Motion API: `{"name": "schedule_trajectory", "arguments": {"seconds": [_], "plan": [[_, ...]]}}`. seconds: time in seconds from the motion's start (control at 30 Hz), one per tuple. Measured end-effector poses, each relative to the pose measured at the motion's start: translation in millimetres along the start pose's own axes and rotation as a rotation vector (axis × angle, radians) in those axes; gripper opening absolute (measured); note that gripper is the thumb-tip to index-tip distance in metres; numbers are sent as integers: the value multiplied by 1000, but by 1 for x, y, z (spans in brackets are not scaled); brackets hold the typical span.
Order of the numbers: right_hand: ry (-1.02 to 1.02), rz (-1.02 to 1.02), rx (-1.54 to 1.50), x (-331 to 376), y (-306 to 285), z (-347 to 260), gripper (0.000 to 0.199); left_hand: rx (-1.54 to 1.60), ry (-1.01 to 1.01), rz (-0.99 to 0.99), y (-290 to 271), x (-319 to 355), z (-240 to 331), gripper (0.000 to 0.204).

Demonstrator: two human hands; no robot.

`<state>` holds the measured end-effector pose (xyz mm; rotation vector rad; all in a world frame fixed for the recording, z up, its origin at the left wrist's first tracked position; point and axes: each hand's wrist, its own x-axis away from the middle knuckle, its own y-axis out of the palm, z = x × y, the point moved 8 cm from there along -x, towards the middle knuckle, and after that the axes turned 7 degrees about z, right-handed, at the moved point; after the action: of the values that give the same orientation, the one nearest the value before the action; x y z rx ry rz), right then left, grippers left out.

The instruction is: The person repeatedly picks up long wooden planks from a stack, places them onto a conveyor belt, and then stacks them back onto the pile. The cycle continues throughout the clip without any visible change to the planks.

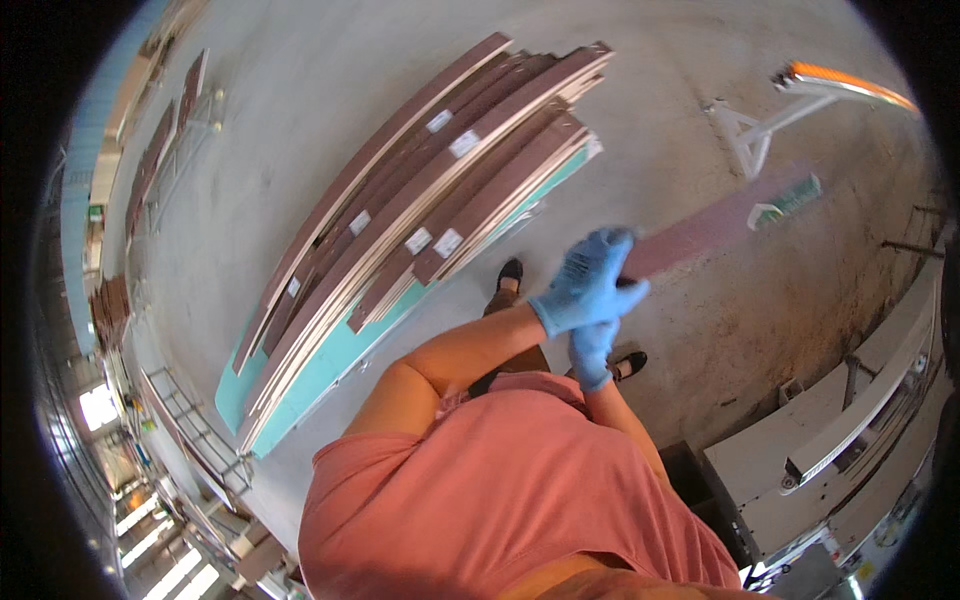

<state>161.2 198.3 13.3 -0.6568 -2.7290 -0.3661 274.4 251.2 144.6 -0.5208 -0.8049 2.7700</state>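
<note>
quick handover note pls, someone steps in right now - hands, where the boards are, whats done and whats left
Left hand: blue glove, grip closed on the near end of a long reddish-brown board.
Right hand: blue glove, just below the left; whether its grip is on the board cannot be told.
The held board reaches away to the upper right above the concrete floor, its far end near a white metal stand.
Stack of similar boards lies to the left on a teal base.
A white machine stands at the right.
Done: one board is off the stack and in hand.
Left: it has not been set down anywhere.
</note>
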Motion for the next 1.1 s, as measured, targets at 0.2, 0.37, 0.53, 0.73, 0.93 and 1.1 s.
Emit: {"name": "schedule_trajectory", "arguments": {"seconds": [0.2, 0.37, 0.53, 0.73, 0.93, 1.1], "plan": [[284, -485, 116, 0, 167, 63, 42, -394, -279, 24, -165, -18, -187, 72], [372, -468, 545, 13, 156, 92, 44, -533, -399, -26, -245, -40, -314, 85], [415, -370, 771, -1, 129, 92, 39, -648, -318, -3, -274, -77, -409, 74], [537, -208, 593, -19, 136, 103, 36, -642, -360, -73, -252, -109, -486, 71], [556, -234, 498, -15, 163, 119, 36, -581, -398, -133, -237, -123, -539, 82], [522, -310, 593, -19, 173, 115, 35, -532, -444, -106, -225, -115, -566, 81]]}}
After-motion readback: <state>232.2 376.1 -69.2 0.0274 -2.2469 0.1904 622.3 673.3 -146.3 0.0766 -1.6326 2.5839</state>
